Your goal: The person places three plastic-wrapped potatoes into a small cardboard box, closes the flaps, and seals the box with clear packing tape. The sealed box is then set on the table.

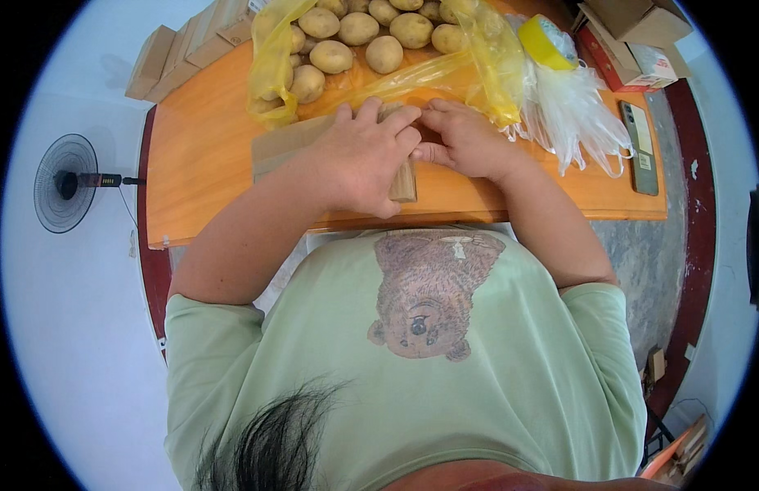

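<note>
A brown cardboard box (281,144), flat-lying and with tape on it, is at the front middle of the wooden table. My left hand (367,153) rests across its right part, fingers spread and the thumb at the near edge. At the box's right end is my right hand (453,138), its fingers bent and their tips close to the left hand's fingers; whether it grips the edge is hidden. Just beyond the hands, potatoes (384,54) lie in and around an opened yellow plastic bag (496,73).
White plastic bags (557,110) lie right of the potatoes, with a yellow tape roll (548,43) on them. A phone (639,147) is near the table's right edge. Cardboard boxes (189,52) stand at the back left, open cartons (637,61) at the back right.
</note>
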A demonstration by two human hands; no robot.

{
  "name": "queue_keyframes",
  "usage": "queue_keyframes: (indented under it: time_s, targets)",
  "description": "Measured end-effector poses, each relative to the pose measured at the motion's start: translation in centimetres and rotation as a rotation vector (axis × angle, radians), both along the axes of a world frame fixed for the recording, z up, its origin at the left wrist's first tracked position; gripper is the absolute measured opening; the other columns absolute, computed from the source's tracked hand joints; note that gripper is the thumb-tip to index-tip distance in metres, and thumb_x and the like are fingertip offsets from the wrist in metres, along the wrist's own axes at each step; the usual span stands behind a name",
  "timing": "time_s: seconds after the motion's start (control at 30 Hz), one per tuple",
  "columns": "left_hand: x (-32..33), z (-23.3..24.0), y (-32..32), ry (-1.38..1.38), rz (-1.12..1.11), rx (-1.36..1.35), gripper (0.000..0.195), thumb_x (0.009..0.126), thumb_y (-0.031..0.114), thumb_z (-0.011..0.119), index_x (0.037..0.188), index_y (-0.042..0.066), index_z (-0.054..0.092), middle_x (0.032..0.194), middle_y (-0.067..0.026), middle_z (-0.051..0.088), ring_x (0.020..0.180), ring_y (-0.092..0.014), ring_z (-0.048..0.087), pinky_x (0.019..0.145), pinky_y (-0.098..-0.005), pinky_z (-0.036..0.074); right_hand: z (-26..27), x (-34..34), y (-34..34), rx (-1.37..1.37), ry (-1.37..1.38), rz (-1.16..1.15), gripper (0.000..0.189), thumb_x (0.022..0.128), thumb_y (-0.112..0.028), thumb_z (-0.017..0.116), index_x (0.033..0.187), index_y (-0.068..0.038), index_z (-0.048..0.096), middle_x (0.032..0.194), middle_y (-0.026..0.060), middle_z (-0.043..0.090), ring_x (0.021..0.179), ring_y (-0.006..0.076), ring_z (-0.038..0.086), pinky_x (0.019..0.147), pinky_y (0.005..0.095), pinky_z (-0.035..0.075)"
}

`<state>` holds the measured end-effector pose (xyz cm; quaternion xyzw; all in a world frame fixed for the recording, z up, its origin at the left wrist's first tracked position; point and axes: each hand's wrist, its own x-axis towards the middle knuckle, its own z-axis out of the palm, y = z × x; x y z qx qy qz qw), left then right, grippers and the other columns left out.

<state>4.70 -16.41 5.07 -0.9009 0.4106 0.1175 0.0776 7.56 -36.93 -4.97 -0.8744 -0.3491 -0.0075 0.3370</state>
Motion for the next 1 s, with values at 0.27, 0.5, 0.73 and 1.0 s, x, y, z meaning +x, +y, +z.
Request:
queue_keyframes:
  time_s: [0.27, 0.5, 0.73, 1.0]
  targets:
    - [-0.1, -0.1, 0.0, -0.013, 0.001, -0.014, 0.077, 0.063, 0.038, 0.082, 0.125, 0.002, 0.054, 0.147, -0.0177, 0.041, 0.128, -0.041, 0.041, 0.105, -0.0522, 0.039, 0.2, -0.3, 0.7, -0.046, 0.032, -0.077, 0.053, 0.081, -0.045, 0.075, 0.116, -0.006, 0.066, 0.11, 0.0134, 0.063, 0.108, 0.0354, 0.059, 0.093, 0.0449, 0.048]
    - [-0.1, -0.1, 0.0, -0.009, 0.009, -0.007, 0.077, 0.062, 0.039, 0.083, 0.123, 0.003, 0.054, 0.147, -0.0171, 0.042, 0.127, -0.04, 0.042, 0.104, -0.051, 0.039, -0.4, -0.2, 0.6, -0.061, 0.005, -0.07, 0.054, 0.079, -0.043, 0.077, 0.117, -0.006, 0.065, 0.113, 0.0128, 0.062, 0.111, 0.035, 0.058, 0.095, 0.0446, 0.048]
    - [-0.1, -0.1, 0.0, -0.008, 0.009, -0.008, 0.075, 0.062, 0.038, 0.083, 0.123, 0.005, 0.055, 0.147, -0.0149, 0.042, 0.125, -0.039, 0.044, 0.102, -0.0498, 0.04, 0.2, 0.3, -0.1, -0.027, 0.073, 0.009, 0.061, 0.079, -0.05, 0.075, 0.119, -0.005, 0.065, 0.114, 0.0149, 0.062, 0.111, 0.0361, 0.057, 0.096, 0.044, 0.047]
    - [-0.1, 0.0, -0.3, 0.014, 0.033, 0.027, 0.076, 0.064, 0.038, 0.082, 0.126, 0.004, 0.055, 0.147, -0.016, 0.041, 0.131, -0.04, 0.041, 0.105, -0.0515, 0.039, 0.7, -0.3, 0.6, -0.113, 0.033, -0.051, 0.063, 0.077, -0.049, 0.076, 0.119, -0.005, 0.064, 0.115, 0.0137, 0.061, 0.111, 0.0358, 0.057, 0.096, 0.0446, 0.047]
